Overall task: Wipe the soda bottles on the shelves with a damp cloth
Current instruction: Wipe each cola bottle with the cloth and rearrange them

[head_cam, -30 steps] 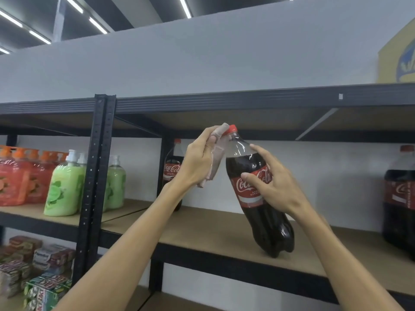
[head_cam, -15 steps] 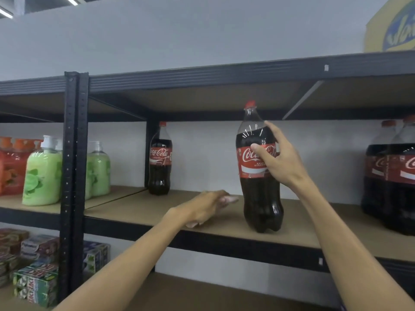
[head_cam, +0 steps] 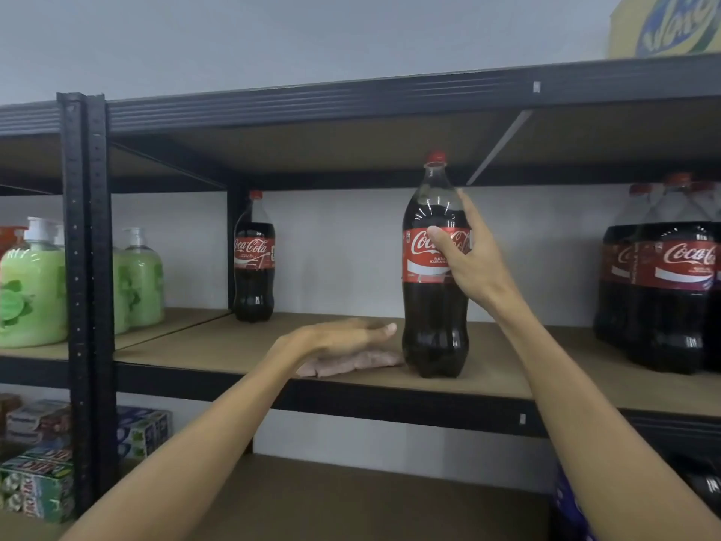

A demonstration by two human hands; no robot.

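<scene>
A large cola bottle (head_cam: 434,306) with a red cap and red label stands upright on the wooden shelf (head_cam: 218,345). My right hand (head_cam: 468,259) grips it around the label. My left hand (head_cam: 339,337) lies flat, palm down, on a pale pink cloth (head_cam: 351,365) spread on the shelf just left of the bottle's base. A smaller cola bottle (head_cam: 253,259) stands at the back left of the same shelf. More large cola bottles (head_cam: 663,290) are grouped at the right end.
Green soap dispensers (head_cam: 35,283) fill the neighbouring shelf bay on the left, behind a black upright post (head_cam: 84,267). Boxed goods (head_cam: 37,478) sit on the lower left shelf. The shelf above (head_cam: 351,103) hangs close over the bottle cap. A yellow box (head_cam: 663,25) rests on top.
The bottle went from tilted, with the cloth at its neck, to standing upright on the shelf. My left hand came down with the cloth and now lies flat on it.
</scene>
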